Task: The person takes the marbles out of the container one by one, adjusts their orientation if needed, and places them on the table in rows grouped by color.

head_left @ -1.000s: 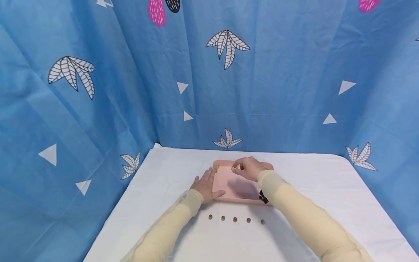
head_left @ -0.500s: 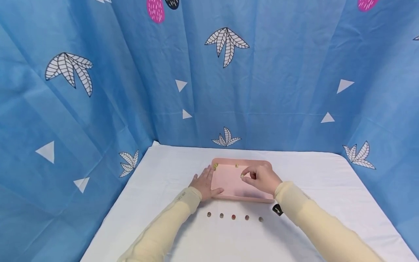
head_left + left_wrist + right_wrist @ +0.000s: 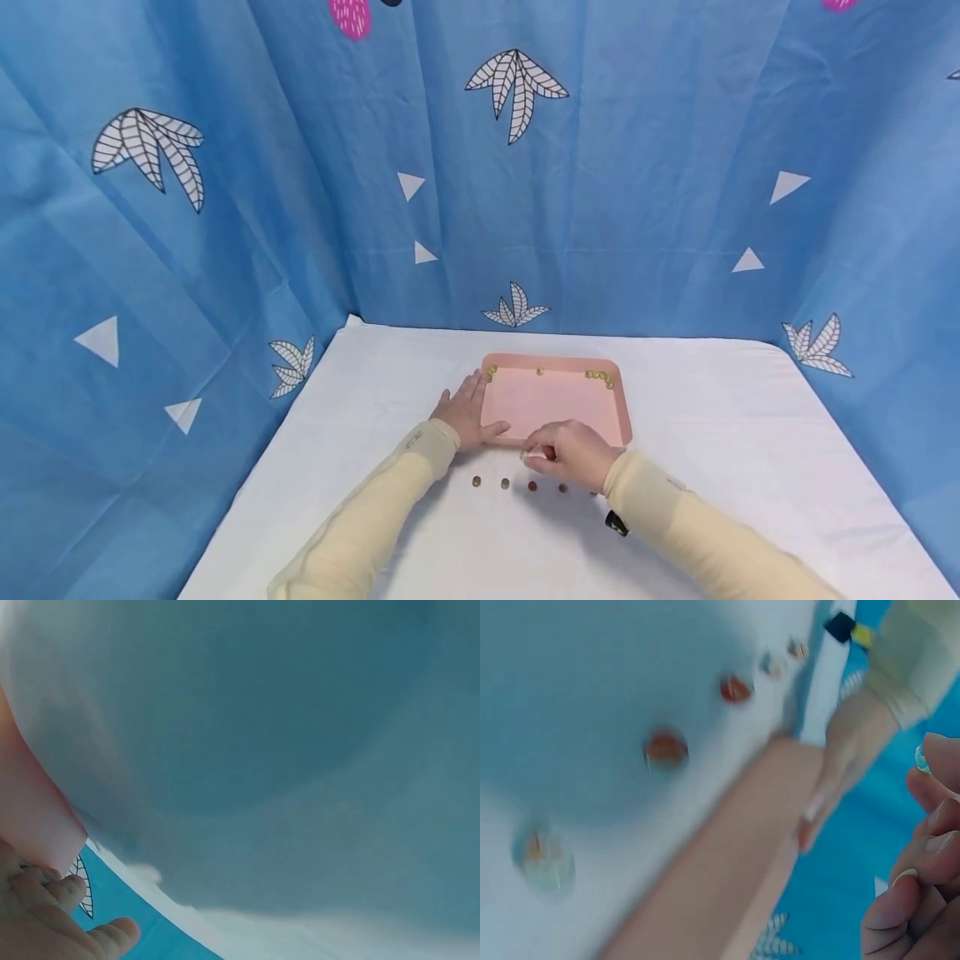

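My right hand [image 3: 573, 454] is over the near edge of the pink tray [image 3: 551, 408], its thumb and forefinger pinching a small clear-greenish glass marble [image 3: 921, 759]. My left hand [image 3: 465, 415] rests along the tray's left side, with fingers straight and thumb spread over the near left corner. Inside the tray, yellow-green marbles [image 3: 598, 375] lie in the far right corner, others [image 3: 491, 372] in the far left corner, and a single marble [image 3: 540, 371] by the far wall. In front of the tray, several glass marbles form a row, including a reddish one [image 3: 532, 485].
A white cloth [image 3: 360, 400] covers the table. Blue patterned curtains [image 3: 637, 208] hang behind it and at both sides. A small black device [image 3: 617, 522] shows below my right wrist.
My right hand has moved from the tray's far wall toward its near edge, still pinching a marble. The far right marbles have come into view. My left hand stays on the tray's left side.
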